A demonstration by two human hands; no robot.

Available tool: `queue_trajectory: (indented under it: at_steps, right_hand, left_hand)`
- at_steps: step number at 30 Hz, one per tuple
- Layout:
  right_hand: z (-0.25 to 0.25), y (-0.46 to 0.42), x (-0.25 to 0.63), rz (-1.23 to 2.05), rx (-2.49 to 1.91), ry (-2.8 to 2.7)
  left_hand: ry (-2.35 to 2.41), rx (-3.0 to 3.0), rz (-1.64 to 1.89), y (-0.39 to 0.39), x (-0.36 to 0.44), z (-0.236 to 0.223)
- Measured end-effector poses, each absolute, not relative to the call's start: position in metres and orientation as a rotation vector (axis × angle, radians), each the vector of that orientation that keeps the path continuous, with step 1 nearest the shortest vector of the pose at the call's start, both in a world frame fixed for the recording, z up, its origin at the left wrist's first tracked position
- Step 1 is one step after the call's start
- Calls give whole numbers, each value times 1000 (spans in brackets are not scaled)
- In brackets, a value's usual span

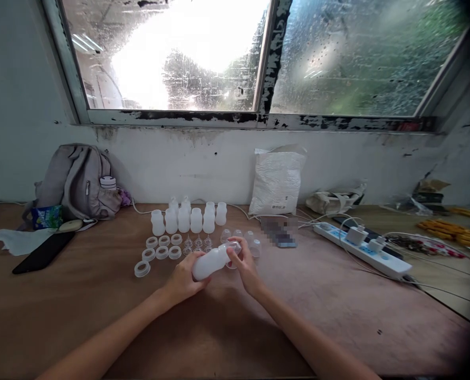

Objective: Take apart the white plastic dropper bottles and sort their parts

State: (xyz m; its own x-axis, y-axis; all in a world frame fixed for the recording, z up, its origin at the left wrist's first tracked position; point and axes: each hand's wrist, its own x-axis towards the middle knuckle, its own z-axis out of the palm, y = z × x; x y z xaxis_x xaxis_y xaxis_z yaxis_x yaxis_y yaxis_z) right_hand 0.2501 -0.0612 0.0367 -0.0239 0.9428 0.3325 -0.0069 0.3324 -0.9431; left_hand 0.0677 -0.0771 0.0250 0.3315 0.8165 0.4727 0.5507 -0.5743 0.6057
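Observation:
A milky-white baby bottle (211,263) lies tilted between my hands above the brown table, its top end toward the right. My left hand (182,277) is wrapped round the lower body. At the top end, the fingers of my right hand (245,264) are closed on a clear cap (235,245). Behind them stand several white bottles (196,220) in rows. To the left lie several white collar rings (162,252). Several clear nipples (198,243) stand beside the rings. More clear caps (254,247) sit behind my right hand, which partly hides them.
A grey backpack (80,182) leans on the wall at the left, with a black phone (44,252) in front. A white plastic mailer bag (277,182) stands at the back. On the right are a white power strip (365,253) with cables and yellow bundles (442,229).

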Motion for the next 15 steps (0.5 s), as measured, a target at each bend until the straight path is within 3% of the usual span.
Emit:
queue_trajectory:
  at_steps: [8, 15]
  right_hand:
    - [33, -52, 253, 817, -1292, -1653]
    - [21, -52, 246, 696, -1268, -1608]
  left_hand:
    - [1108, 2440, 1297, -79, 63, 11]
    - [1240, 2095, 1230, -86, 62, 18]
